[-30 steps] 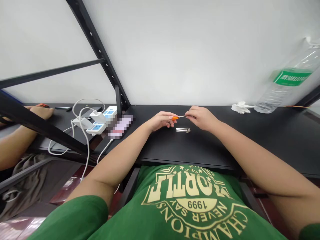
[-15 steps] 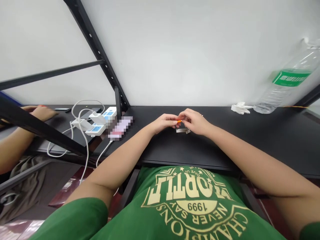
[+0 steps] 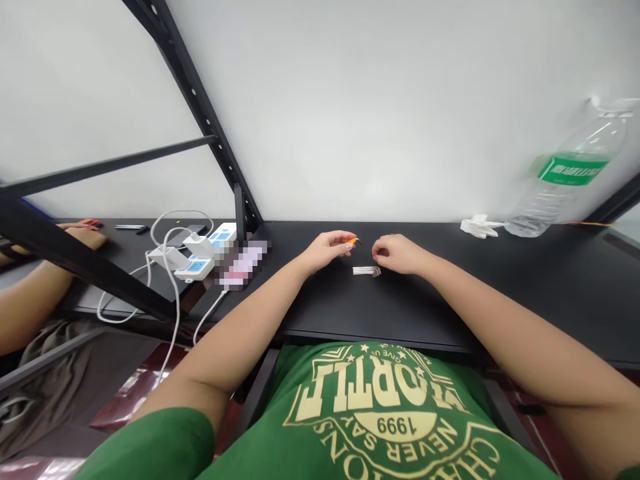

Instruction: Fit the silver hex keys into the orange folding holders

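Between thumb and fingers of your left hand (image 3: 327,252), you grip a small orange object (image 3: 353,241). Just to its right, your right hand (image 3: 399,253) is curled, its fingertips drawn together; whether it holds anything cannot be determined. Nearer you, between both hands, L-shaped metal keys (image 3: 367,271) lie on the black tabletop (image 3: 400,307).

Shared workspace, black desk (image 3: 415,307), metal frame (image 3: 200,110), power strip (image 3: 200,263), white wall (image 3: 380,107)

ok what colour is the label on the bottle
The label is green with white lettering, seen in the head view.
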`<action>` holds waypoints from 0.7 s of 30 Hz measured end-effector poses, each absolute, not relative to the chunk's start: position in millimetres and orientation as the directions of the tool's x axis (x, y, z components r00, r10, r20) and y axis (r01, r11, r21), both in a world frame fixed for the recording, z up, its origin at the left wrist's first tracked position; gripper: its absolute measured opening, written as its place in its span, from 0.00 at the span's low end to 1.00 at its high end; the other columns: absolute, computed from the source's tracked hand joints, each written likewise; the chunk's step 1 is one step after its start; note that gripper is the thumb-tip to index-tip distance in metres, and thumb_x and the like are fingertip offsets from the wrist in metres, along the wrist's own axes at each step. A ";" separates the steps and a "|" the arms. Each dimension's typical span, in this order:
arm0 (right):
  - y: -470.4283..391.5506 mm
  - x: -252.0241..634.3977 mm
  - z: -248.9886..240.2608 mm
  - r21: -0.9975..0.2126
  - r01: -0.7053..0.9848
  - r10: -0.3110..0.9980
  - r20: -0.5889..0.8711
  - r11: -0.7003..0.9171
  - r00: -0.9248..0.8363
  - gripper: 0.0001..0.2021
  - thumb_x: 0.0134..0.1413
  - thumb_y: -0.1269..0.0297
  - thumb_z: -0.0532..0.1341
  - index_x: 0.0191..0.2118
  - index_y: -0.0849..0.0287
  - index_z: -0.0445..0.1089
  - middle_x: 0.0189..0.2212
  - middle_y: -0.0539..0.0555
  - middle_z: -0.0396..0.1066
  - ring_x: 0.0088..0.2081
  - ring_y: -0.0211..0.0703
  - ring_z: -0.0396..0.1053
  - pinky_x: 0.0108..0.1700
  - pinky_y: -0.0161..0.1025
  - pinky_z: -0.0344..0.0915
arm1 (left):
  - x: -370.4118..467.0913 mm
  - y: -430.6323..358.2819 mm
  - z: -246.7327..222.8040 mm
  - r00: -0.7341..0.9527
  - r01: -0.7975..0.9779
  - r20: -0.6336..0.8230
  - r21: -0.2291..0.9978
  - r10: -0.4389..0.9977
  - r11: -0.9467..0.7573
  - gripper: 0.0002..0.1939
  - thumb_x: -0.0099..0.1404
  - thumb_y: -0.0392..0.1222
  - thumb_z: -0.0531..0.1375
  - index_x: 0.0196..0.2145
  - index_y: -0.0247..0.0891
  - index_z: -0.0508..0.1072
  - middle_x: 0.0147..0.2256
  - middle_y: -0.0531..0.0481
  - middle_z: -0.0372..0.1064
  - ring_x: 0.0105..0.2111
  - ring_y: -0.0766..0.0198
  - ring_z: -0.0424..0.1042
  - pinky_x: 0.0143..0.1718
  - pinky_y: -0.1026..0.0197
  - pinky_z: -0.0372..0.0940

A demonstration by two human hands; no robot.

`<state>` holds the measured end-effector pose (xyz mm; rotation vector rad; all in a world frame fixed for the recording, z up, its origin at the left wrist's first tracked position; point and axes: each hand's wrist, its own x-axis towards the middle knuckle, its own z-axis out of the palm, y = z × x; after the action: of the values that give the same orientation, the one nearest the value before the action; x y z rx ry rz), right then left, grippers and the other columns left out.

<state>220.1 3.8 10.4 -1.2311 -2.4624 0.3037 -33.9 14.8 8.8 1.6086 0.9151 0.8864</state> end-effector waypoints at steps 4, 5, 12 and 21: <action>7.3 224.2 6.1 -0.311 0.717 0.773 0.110 0.624 -0.625 0.05 0.52 0.71 0.64 0.31 0.55 0.77 0.34 0.53 0.77 0.33 0.42 0.72 0.34 0.36 0.64 | -38.0 18.0 7.2 0.386 0.154 0.092 0.975 0.918 -0.162 0.32 0.56 0.56 0.74 0.52 0.35 0.78 0.47 0.40 0.78 0.36 0.63 0.76 0.44 0.54 0.71; 7.0 223.4 5.8 -0.315 0.717 0.772 0.097 0.622 -0.628 0.05 0.51 0.71 0.65 0.30 0.55 0.77 0.34 0.52 0.77 0.32 0.42 0.72 0.33 0.36 0.64 | -38.6 18.4 6.7 0.387 0.156 0.088 0.975 0.918 -0.159 0.32 0.55 0.56 0.74 0.52 0.34 0.78 0.46 0.40 0.78 0.36 0.62 0.76 0.44 0.54 0.71; 4.2 220.6 10.9 -0.252 0.898 0.927 -0.006 0.361 -0.375 0.11 0.42 0.74 0.68 0.22 0.55 0.66 0.21 0.50 0.70 0.23 0.42 0.67 0.24 0.37 0.57 | -39.4 21.7 1.6 0.416 0.178 0.069 0.972 0.907 -0.155 0.34 0.54 0.56 0.75 0.53 0.34 0.77 0.46 0.40 0.79 0.37 0.61 0.76 0.46 0.53 0.71; 7.2 225.1 13.1 -0.620 0.547 0.826 0.384 0.562 -0.413 0.09 0.61 0.70 0.60 0.40 0.56 0.78 0.35 0.51 0.77 0.26 0.37 0.73 0.36 0.38 0.70 | -42.0 28.2 -5.3 0.450 0.167 0.118 0.963 0.885 -0.213 0.34 0.54 0.55 0.75 0.55 0.36 0.78 0.54 0.39 0.77 0.54 0.52 0.75 0.61 0.46 0.65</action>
<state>225.1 7.2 13.1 -1.0956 -2.1208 0.5309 -42.0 28.2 -5.3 1.6706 0.9221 0.8728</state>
